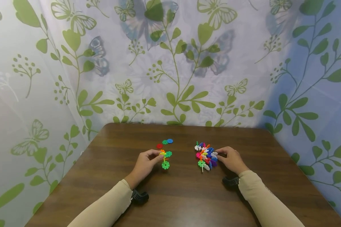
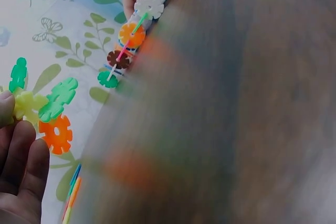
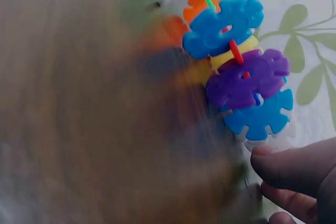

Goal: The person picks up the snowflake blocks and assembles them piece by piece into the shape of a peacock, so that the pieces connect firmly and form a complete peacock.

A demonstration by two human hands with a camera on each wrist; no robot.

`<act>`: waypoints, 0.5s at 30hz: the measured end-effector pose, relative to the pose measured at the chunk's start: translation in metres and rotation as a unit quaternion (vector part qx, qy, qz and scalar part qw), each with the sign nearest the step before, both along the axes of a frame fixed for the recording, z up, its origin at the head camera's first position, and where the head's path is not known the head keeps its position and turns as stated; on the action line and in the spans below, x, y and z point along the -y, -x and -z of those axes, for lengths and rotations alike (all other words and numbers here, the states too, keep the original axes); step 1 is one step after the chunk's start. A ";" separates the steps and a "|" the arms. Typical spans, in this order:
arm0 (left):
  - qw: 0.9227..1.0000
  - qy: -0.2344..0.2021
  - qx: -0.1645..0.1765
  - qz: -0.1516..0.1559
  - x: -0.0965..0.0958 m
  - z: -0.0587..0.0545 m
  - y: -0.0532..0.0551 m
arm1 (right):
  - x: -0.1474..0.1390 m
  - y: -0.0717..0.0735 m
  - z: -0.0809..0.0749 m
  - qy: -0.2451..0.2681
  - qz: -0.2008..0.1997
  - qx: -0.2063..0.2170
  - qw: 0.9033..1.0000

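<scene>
My left hand (image 1: pixel 145 165) pinches a yellow notched plastic disc (image 2: pixel 27 104) between thumb and fingers. Green discs (image 2: pixel 59 99) and an orange disc (image 2: pixel 55 134) cluster around it in the left wrist view. My right hand (image 1: pixel 231 158) is at the right side of a pile of many-coloured notched discs (image 1: pixel 206 156), its thumb tip right at a white disc's edge. Above that thumb, a blue disc (image 3: pixel 260 115), a purple disc (image 3: pixel 248 79) and another blue disc (image 3: pixel 223 26) overlap in the right wrist view. The pile partly hides my right fingertips.
Beyond my left hand, a red disc (image 1: pixel 159 146), a green disc (image 1: pixel 165 142) and a blue disc (image 1: pixel 170 141) lie on the brown wooden table (image 1: pixel 182 195). A curtain (image 1: pixel 170 63) printed with leaves and butterflies hangs behind the table. Dark wrist straps sit at both sleeves.
</scene>
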State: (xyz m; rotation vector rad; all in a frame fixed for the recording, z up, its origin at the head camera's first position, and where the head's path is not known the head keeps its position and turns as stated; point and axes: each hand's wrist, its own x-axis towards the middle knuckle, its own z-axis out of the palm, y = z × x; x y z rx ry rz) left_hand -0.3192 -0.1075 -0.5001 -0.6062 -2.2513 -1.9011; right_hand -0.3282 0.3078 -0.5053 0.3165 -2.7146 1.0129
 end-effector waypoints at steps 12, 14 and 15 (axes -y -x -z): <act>1.000 0.001 -0.011 0.007 -0.004 -0.002 -0.002 | 0.003 0.002 -0.003 0.015 -0.015 0.012 1.000; 1.000 0.006 -0.014 0.004 -0.004 -0.002 -0.001 | 0.003 0.004 -0.004 0.023 -0.025 0.008 0.999; 1.000 0.010 -0.016 0.002 -0.005 -0.002 -0.001 | 0.004 0.005 -0.005 0.026 -0.029 0.005 0.999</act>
